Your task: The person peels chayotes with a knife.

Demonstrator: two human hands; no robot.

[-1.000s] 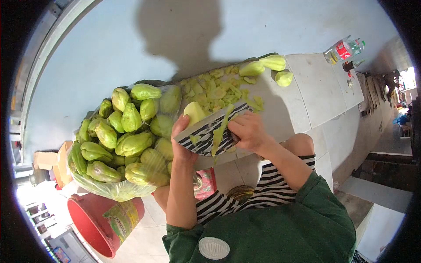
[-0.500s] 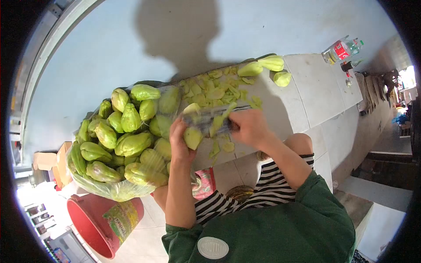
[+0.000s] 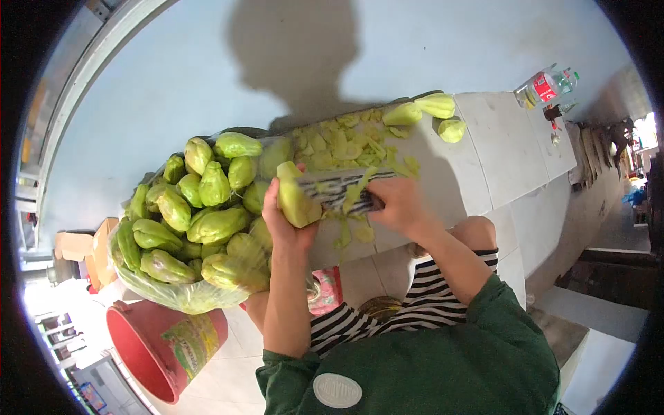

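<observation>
Head view: the pear-shaped fruit [image 3: 299, 204], crossed by the knife [image 3: 330, 188] half a second ago, now shows most of its pale, faceted side above the near edge of the tiled surface [image 3: 496, 131], the blade standing to its right. That suggests a paring stroke has passed, though motion blur hides whether the two touch. The left hand [image 3: 287, 225] is wrapped around the fruit; the right hand [image 3: 400, 204] grips the knife, its shiny, striped-looking blade carrying a limp peel strip [image 3: 355, 194]. Ragged peelings [image 3: 342, 143] litter the far edge; furrowed green fruits [image 3: 214, 183] bulge inside a clear, crinkled plastic bag [image 3: 173, 299] at the left end.
</observation>
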